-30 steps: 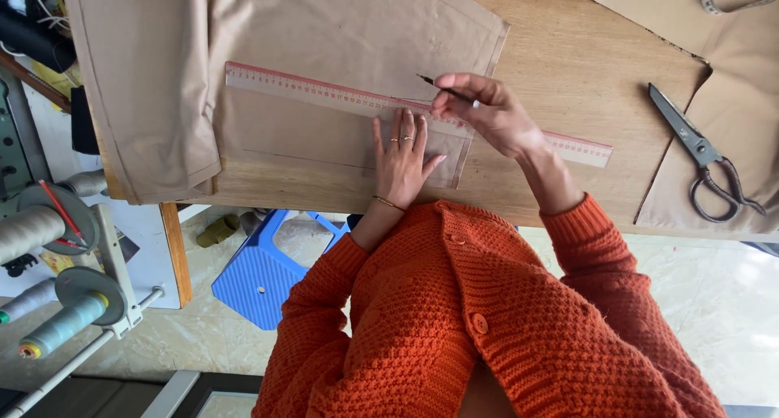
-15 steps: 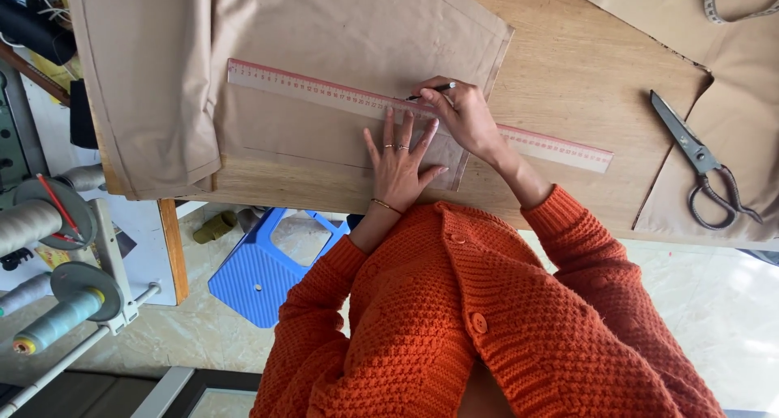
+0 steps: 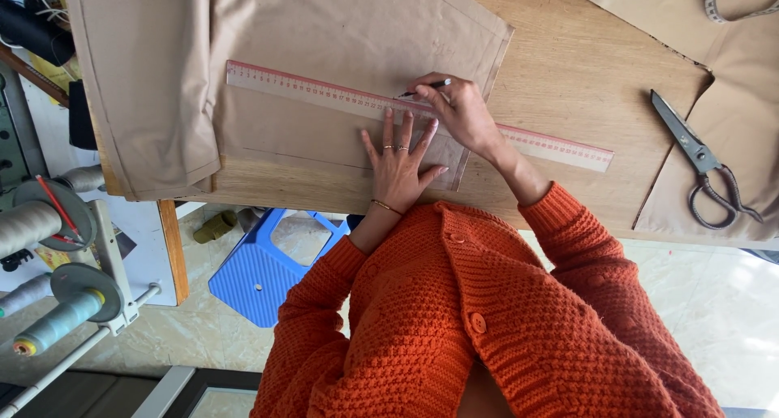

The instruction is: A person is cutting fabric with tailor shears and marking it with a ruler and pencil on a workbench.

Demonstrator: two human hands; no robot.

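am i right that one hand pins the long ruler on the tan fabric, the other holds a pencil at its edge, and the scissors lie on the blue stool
Not quite. In the head view the scissors lie on the wooden table, far from the blue stool on the floor. The left hand pins the ruler; the right hand holds the pencil.

tan flat fabric sheet (image 3: 341,36) | clear plastic ruler with red edge (image 3: 324,95) | orange chunky-knit cardigan (image 3: 487,321) | blue ribbed plastic stool (image 3: 264,276)
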